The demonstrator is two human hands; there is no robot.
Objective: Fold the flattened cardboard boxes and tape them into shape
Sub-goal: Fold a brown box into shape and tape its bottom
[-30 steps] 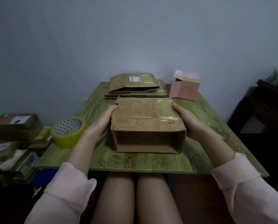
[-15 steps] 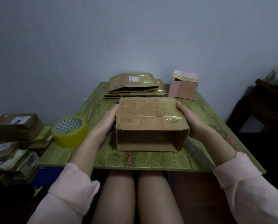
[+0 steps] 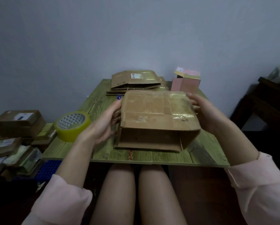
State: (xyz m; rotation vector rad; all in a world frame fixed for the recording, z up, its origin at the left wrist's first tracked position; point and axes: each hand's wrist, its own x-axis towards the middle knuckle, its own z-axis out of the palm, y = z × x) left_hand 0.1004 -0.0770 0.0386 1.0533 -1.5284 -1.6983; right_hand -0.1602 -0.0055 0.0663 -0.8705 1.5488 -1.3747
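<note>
Near the front edge of the bench (image 3: 204, 153), the box (image 3: 157, 114) is now squared up taller than before, pressed by the flat left hand (image 3: 106, 122) and gripped by the curled right hand (image 3: 207, 114), so flap folding seems due next.

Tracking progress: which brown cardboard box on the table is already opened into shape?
The brown box between the left hand and right hand: hollow, open end toward the person. The stack behind it lies flat.

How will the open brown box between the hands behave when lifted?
The box probably feels light: its open near end shows it empty. It may skew easily, with that end untaped. The glossy taped top might slip.
</note>
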